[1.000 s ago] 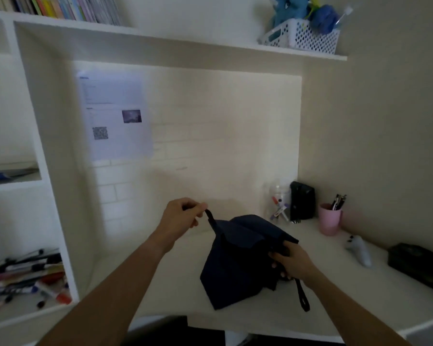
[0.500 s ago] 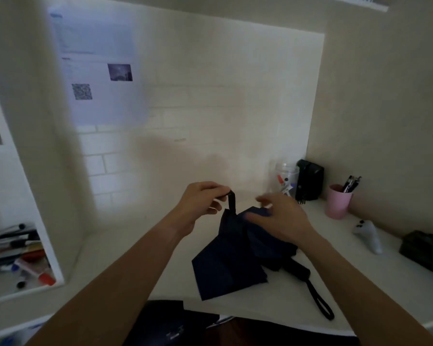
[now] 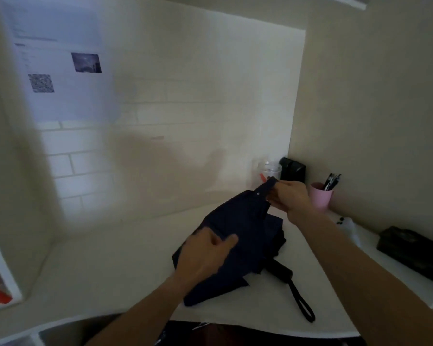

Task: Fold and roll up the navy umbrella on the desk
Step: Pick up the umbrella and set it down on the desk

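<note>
Hiding own fingertips, left hand presses navy umbrella (blurred).

Strap now in right hand; left hand on canopy.

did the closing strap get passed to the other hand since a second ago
Yes. The strap, earlier pinched by the left hand, is now held by the right hand, nearer the pink cup.

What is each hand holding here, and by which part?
The right hand pinches the closing strap of the navy umbrella near its tip. The left hand rests on the folded canopy; whether it grips is unclear.
</note>
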`<state>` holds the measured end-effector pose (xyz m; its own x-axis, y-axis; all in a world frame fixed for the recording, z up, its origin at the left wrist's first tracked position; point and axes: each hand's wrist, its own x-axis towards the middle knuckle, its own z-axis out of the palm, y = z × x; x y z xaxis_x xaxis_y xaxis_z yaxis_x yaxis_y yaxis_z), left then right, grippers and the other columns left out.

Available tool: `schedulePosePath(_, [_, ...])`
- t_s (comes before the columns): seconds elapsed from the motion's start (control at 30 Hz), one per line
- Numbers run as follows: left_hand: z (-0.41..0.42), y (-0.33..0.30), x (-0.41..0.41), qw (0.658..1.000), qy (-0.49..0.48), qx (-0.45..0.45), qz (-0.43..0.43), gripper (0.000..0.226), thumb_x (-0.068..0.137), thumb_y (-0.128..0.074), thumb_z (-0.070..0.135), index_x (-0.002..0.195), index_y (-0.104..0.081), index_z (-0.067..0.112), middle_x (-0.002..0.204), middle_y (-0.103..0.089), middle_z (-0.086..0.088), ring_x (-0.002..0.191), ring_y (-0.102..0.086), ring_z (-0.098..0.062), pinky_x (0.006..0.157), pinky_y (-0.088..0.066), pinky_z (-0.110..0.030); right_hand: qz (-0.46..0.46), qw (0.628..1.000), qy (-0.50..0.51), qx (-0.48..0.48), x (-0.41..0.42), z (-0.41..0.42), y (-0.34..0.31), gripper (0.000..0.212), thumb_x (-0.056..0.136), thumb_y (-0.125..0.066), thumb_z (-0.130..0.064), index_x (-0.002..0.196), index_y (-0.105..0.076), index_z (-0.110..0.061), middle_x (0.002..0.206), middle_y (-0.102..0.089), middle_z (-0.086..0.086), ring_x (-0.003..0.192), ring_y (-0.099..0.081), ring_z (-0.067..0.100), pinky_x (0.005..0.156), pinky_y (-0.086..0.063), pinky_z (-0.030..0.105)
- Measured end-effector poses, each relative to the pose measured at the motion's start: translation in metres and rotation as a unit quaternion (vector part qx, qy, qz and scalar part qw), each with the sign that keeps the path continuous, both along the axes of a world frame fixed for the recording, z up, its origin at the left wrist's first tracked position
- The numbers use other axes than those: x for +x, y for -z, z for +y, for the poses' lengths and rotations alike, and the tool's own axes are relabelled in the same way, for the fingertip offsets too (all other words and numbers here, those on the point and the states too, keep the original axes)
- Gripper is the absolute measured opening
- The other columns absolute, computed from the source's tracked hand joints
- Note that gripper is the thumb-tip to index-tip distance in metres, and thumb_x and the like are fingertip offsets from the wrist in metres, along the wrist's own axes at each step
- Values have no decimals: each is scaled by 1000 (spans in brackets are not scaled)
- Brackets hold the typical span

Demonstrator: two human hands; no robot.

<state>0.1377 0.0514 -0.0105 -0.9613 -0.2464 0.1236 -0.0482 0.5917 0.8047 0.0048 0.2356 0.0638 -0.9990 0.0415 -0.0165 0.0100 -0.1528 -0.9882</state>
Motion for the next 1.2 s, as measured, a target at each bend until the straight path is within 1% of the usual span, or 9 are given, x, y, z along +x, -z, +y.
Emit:
schedulePosePath(0.1, [46,27,-8,989,39,-129,-60,68,75,-60,81,55,-42,18,54,-59,0,49,-54,-12,47,-46,-32,-28,999,18,-28,-17,11,2,16,91,-68,-7,102,-67,4,91,-73,17,70,-70,19,47,-56,21])
schedulePosePath(0.3, [122,54,-53,971,6,-188,-147,74,75,-41,91,73,-56,19,82,-66,0,84,-69,-23,71,-49,-32,-42,998,13,-32,-27,-2,-6,24,96,-51,2,116,-63,7,93,-71,22,66,-68,24,40,-54,24])
schedulePosePath(0.4, [135,60,-73,965,-25,-203,-163,66,83,-44,82,80,-60,18,83,-61,0,83,-65,-23,68,-42,-31,-56,998,-25,-31,-26,-6,-4,24,99,-49,2,119,-60,8,76,-72,17,68,-66,23,59,-62,30])
schedulePosePath(0.53, [127,57,-82,978,-27,-95,-183,36,80,-64,52,66,-50,22,68,-53,7,59,-51,-12,55,-47,-23,-54,998,-22,-39,-27,1,1,20,100,-51,-6,114,-62,4,79,-70,17,60,-69,21,48,-59,26])
schedulePosePath(0.7, [78,41,-83,949,28,218,-226,8,87,-59,10,87,-59,3,73,-63,-11,53,-61,-19,49,-57,-28,-57,997,-8,-52,-32,14,0,23,100,-52,-7,116,-63,5,97,-73,22,67,-73,23,59,-63,28])
schedulePosePath(0.77, [53,30,-76,952,45,212,-215,9,87,-58,3,79,-55,4,64,-57,-9,42,-48,-13,38,-40,-23,-57,996,3,-72,-30,16,-6,23,99,-55,-7,116,-62,6,106,-71,22,81,-71,27,60,-62,31])
schedulePosePath(0.87, [21,9,-59,955,40,225,-190,17,91,-59,17,78,-49,12,58,-51,-3,31,-40,-8,36,-24,-18,-49,994,40,-92,-25,21,-19,7,95,-59,-1,97,-62,5,98,-67,20,86,-69,28,66,-63,36])
schedulePosePath(0.97, [-13,-14,-45,968,8,199,-153,28,101,-51,33,86,-55,10,57,-55,-4,29,-42,-8,35,-26,-16,-36,994,59,-83,-15,25,-40,6,92,-64,-2,95,-63,3,86,-66,15,67,-65,20,51,-60,31])
schedulePosePath(1.2, [-103,-97,-25,982,-65,178,-1,34,97,-66,36,92,-67,2,69,-66,-13,48,-55,-17,43,-41,-23,73,991,16,-109,44,9,-127,9,88,-65,4,80,-66,2,73,-68,15,59,-68,18,50,-58,23])
